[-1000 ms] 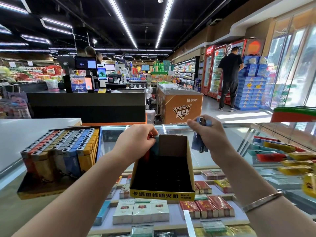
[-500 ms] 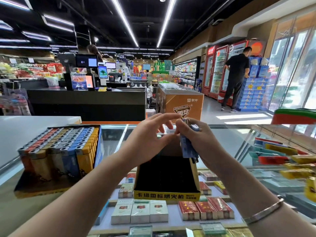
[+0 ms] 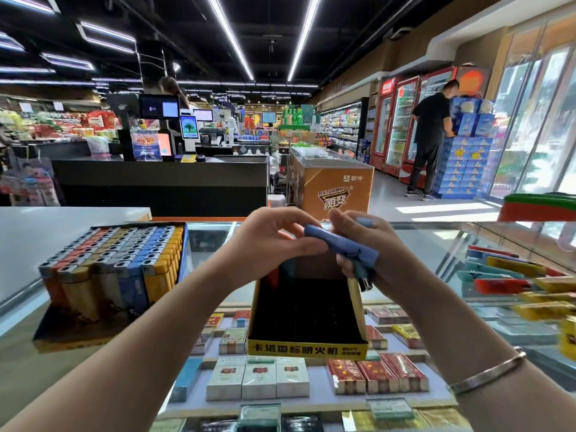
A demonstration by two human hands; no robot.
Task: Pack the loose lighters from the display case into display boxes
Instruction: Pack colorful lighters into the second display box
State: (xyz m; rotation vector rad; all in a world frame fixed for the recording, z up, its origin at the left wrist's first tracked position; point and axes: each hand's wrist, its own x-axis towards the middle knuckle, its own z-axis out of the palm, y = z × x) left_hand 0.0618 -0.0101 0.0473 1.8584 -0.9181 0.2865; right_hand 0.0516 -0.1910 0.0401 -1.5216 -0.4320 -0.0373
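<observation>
A yellow display box with a black inside stands on the glass counter in front of me; a red and a blue lighter show in its far left corner. Above its back edge my right hand grips a small bundle of blue lighters. My left hand pinches the upper end of one blue lighter of that bundle. A full display box of lighters in orange, yellow, grey and blue rows stands at the left. Loose lighters lie on the glass at the right.
The glass display case holds cigarette packs underneath. A white counter lies at the left. Beyond are a checkout desk, an orange freezer, and a person in black by the fridges.
My left hand has left the box's back left corner and risen to meet my right hand. The blue lighters have tilted from upright to slanting, and my left fingers now pinch one.
</observation>
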